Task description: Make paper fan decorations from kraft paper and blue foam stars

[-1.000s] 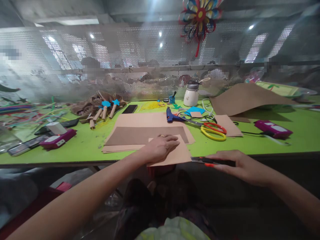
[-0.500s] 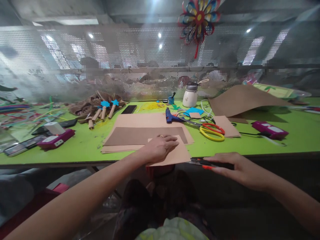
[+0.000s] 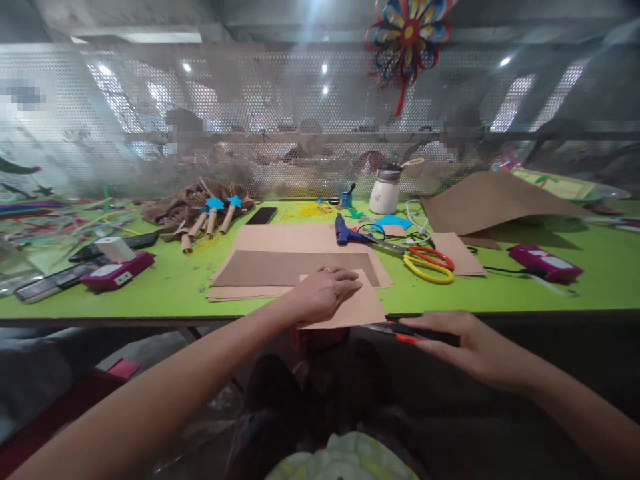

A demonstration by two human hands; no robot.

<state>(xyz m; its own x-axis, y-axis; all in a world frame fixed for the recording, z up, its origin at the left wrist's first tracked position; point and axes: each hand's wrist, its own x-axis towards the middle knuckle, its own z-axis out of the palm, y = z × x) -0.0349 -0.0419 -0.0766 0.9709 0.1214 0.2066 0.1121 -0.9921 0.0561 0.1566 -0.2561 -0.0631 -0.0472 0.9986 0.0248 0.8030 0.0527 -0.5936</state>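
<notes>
My left hand [image 3: 327,293] lies flat on a small light-brown paper sheet [image 3: 370,303], fingers stretched out, pressing it down. The sheet overhangs the table's front edge. In my right hand [image 3: 465,347] is a utility knife [image 3: 406,333] with a black and red-orange handle, gripped between thumb and fingers. Its thin blade points left and lies along the sheet's front edge near the right corner; I cannot tell how far it reaches in. Beneath the small sheet are a dark-brown paper strip [image 3: 295,268] and larger light-brown sheets [image 3: 285,237].
On the green table [image 3: 175,287] lie a blue glue gun [image 3: 347,232], red-and-yellow-handled scissors [image 3: 430,265], paper pieces [image 3: 457,253] and purple power blocks [image 3: 117,270]. A white bottle [image 3: 385,190] stands behind. Paper tubes with blue stars [image 3: 215,213] sit at left, brown paper [image 3: 500,203] at right.
The knife has slid left along the sheet's front edge, the right hand moving with it. My left hand stays flat on the paper. The view has shifted slightly.
</notes>
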